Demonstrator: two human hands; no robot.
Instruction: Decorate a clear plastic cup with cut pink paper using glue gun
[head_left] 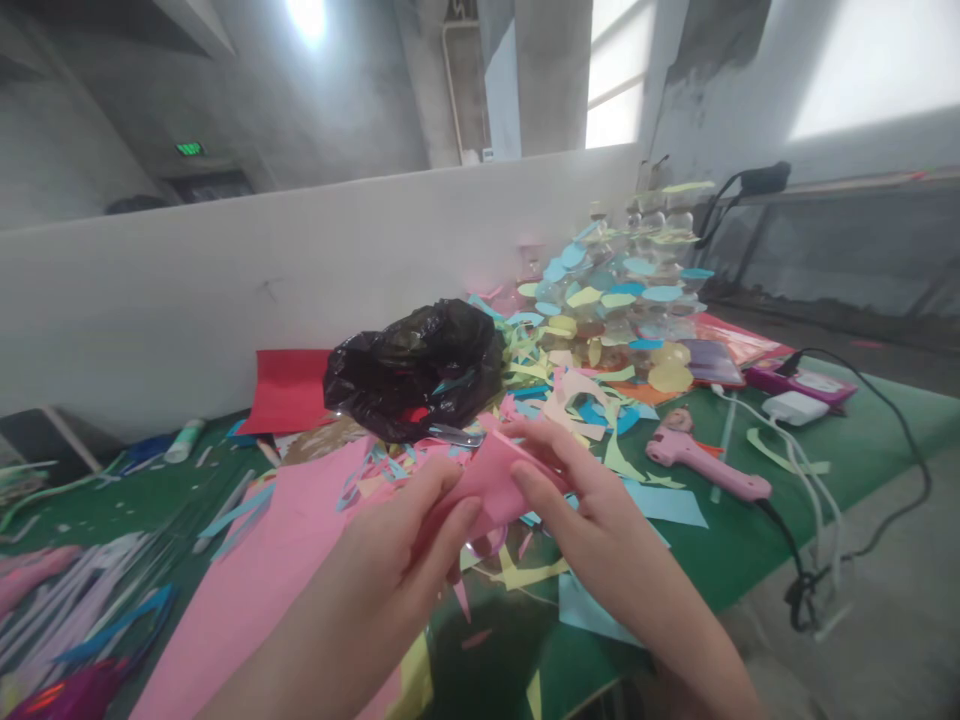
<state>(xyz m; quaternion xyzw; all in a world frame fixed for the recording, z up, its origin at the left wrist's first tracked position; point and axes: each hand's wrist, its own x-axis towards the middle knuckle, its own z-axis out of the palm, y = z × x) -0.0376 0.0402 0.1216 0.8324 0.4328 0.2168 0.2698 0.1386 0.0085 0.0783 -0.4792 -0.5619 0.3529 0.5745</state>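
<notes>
The left hand (401, 540) and right hand (581, 500) pinch pink paper (496, 492) between them, thumbs nearest, apparently to steady it from both sides. At eleven o'clock sits a black bag (450, 350), perhaps for scraps (526, 576); a glue gun (705, 467) lies at three.

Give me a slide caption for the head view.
Left hand and right hand hold pink paper over paper scraps on a green table, black plastic bag beyond, pink glue gun at right.
</notes>
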